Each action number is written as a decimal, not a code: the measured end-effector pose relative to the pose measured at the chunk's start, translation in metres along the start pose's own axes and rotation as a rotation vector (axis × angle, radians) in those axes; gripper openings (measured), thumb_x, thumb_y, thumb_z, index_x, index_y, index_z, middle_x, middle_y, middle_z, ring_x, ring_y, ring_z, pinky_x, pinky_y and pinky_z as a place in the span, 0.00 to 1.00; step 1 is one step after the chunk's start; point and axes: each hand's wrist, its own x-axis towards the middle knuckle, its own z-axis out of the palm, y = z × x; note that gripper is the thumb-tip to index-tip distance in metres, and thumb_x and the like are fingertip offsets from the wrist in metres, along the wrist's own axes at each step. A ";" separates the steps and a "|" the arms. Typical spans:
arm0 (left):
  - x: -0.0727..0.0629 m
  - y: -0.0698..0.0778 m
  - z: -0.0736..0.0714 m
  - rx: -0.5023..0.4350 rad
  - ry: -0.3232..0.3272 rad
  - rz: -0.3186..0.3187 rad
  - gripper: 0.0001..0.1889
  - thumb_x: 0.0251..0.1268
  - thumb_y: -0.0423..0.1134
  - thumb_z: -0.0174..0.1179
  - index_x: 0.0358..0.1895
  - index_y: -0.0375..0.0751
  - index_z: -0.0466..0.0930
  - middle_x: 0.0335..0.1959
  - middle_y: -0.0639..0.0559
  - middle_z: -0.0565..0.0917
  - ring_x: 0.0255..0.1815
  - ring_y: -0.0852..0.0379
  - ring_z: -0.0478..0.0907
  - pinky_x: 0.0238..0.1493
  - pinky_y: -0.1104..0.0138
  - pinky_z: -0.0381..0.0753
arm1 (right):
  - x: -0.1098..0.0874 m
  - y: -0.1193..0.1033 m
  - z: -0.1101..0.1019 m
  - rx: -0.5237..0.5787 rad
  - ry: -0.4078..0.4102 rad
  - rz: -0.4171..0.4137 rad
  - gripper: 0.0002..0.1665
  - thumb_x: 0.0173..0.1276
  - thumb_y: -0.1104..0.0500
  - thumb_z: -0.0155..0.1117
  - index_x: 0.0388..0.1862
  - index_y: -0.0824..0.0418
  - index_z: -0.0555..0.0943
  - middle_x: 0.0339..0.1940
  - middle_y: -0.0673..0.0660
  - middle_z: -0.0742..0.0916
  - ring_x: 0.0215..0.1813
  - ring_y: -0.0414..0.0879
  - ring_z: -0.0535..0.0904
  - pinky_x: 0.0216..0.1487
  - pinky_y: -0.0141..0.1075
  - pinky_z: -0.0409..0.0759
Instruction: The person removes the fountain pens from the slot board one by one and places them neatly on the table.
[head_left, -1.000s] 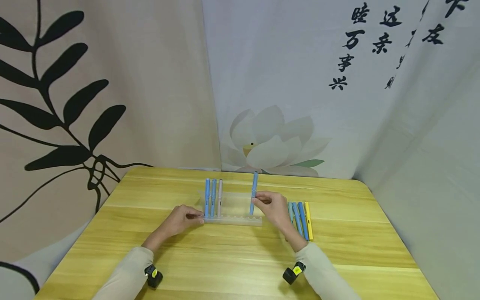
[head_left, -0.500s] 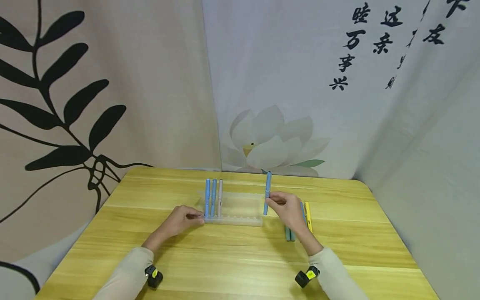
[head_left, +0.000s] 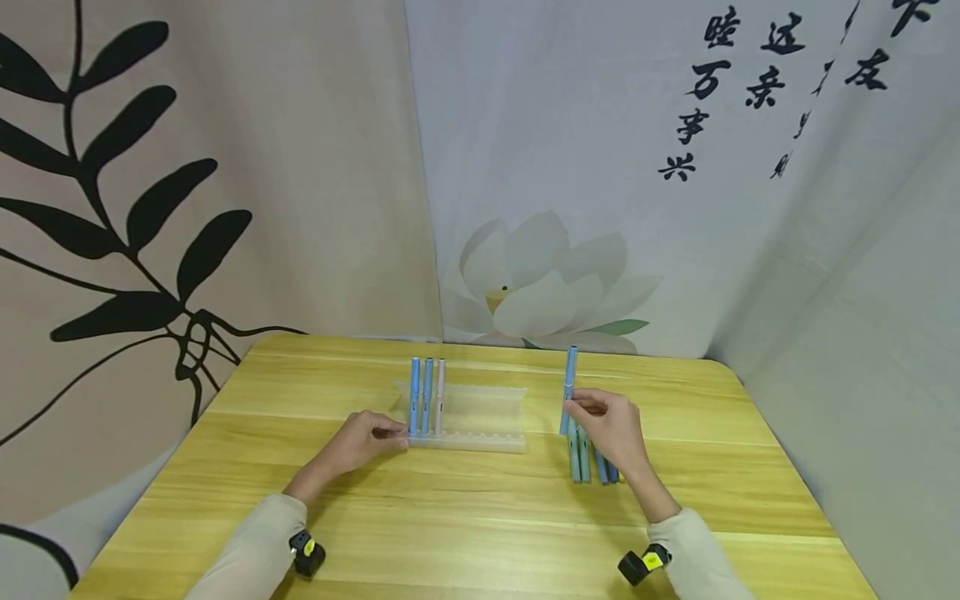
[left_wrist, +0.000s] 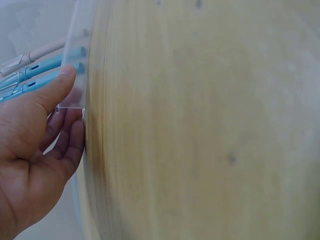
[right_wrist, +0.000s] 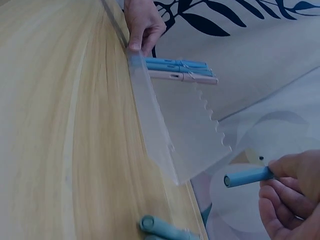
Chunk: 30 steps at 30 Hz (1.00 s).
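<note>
Held forearms [head_left: 255,537] extended from near to far; pinched with left hand [head_left: 366,440] at scene left, right hand [head_left: 615,425] at right.

Table [head_left: 465,525], yellow wood-grain. Behind it: whitish cloth [head_left: 540,167], lotus print [head_left: 555,292], black characters [head_left: 705,81]. Behind its left: beige cloth [head_left: 322,167], black leaves [head_left: 213,254].

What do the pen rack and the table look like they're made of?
The pen rack: probably smooth, clear plastic, slightly cloudy; the yellow table shows through it. The table: wood or wood-look laminate, I can't tell which, softly shiny, with streaky grain.
</note>
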 end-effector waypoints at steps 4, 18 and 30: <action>0.001 -0.001 0.000 -0.002 0.003 0.003 0.17 0.68 0.42 0.69 0.51 0.33 0.88 0.42 0.47 0.89 0.36 0.59 0.81 0.38 0.69 0.82 | -0.003 0.007 -0.011 -0.029 0.018 0.013 0.17 0.70 0.52 0.73 0.51 0.62 0.89 0.40 0.57 0.92 0.42 0.49 0.88 0.41 0.33 0.84; 0.001 -0.001 0.000 0.019 0.013 -0.004 0.17 0.68 0.42 0.69 0.51 0.33 0.88 0.44 0.45 0.90 0.37 0.60 0.81 0.39 0.69 0.82 | -0.012 0.029 -0.044 -0.112 0.065 0.078 0.21 0.70 0.49 0.72 0.53 0.61 0.88 0.42 0.58 0.92 0.44 0.51 0.89 0.40 0.31 0.83; 0.000 -0.002 0.001 0.014 0.010 0.003 0.17 0.67 0.43 0.69 0.50 0.33 0.88 0.44 0.45 0.90 0.37 0.60 0.81 0.38 0.69 0.82 | -0.019 0.044 -0.062 -0.188 0.092 0.104 0.19 0.71 0.50 0.71 0.51 0.63 0.89 0.40 0.59 0.92 0.42 0.51 0.89 0.37 0.30 0.81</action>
